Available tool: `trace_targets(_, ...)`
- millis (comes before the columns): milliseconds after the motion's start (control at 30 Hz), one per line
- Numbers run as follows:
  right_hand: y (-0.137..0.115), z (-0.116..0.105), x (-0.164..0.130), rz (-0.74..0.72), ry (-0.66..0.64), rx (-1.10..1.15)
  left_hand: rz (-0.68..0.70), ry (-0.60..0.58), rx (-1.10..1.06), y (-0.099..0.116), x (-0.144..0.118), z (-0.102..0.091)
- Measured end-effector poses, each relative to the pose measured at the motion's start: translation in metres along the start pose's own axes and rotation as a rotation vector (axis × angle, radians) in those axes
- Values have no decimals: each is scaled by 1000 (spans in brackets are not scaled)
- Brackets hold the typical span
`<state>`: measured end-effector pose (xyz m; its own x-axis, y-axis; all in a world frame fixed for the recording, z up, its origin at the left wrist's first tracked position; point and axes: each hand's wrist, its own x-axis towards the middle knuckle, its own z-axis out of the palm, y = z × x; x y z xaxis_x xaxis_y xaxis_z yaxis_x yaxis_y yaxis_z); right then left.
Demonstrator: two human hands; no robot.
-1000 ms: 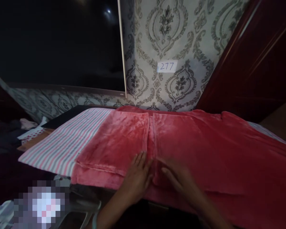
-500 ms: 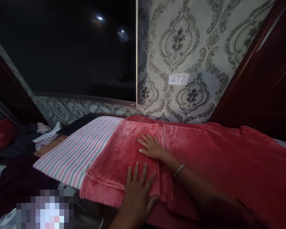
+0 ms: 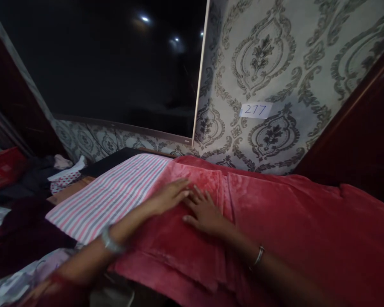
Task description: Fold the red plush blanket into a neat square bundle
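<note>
A red plush blanket [image 3: 281, 213] lies spread across the surface, its left part folded over into a flat layered panel. On this panel rests my right hand [image 3: 206, 213], palm down with fingers stretched out. My left hand [image 3: 169, 196] reaches in from the lower left and lies flat on the blanket, slightly blurred. Its fingertips meet or slightly overlap those of the right hand; I cannot tell which. To the left, a cloth with pink, grey and white stripes [image 3: 115, 192] extends out from beside the folded red panel. Neither hand grips anything.
A large dark television screen [image 3: 115, 68] stands behind the surface. Patterned wallpaper carries a paper label reading 277 [image 3: 256, 110]. Dark wooden panels flank both sides. Piled clothes [image 3: 22, 234] and a red bag [image 3: 4, 168] lie at left.
My left hand has moved up and away from the blanket's near edge to beside the right hand. The right hand stays on the folded panel. The view has tilted and shifted slightly.
</note>
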<state>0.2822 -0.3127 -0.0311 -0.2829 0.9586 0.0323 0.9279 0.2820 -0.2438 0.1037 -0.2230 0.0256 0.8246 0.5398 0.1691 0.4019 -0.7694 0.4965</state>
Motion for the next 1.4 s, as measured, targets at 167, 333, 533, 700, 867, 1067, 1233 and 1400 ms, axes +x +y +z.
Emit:
trace_targets(167,-10,20,-6,13,-1,-13,-275,-135,397,-77,83,9)
trace_targets(333,-6,22,-6,8,-10,-1,-298,-58,456,-104,83,33)
trace_targets(533,-11,15,-16,-10,-126,67,-287,-54,486,-110,80,37)
trace_targets(700,-23,12,-59,-100,-255,186,-280,-62,487,-108,82,36)
trace_targets(867,-36,4,-112,-147,-293,257,-282,-66,478,-102,79,32)
trace_targets(1067,-35,-25,-158,-141,-231,357,-311,-134,469,-80,80,17)
trace_targets(1233,9,-41,-118,11,118,414,-166,-176,447,-12,44,40)
trace_targets(1400,62,-39,-26,236,169,135,-59,-182,359,52,-27,89)
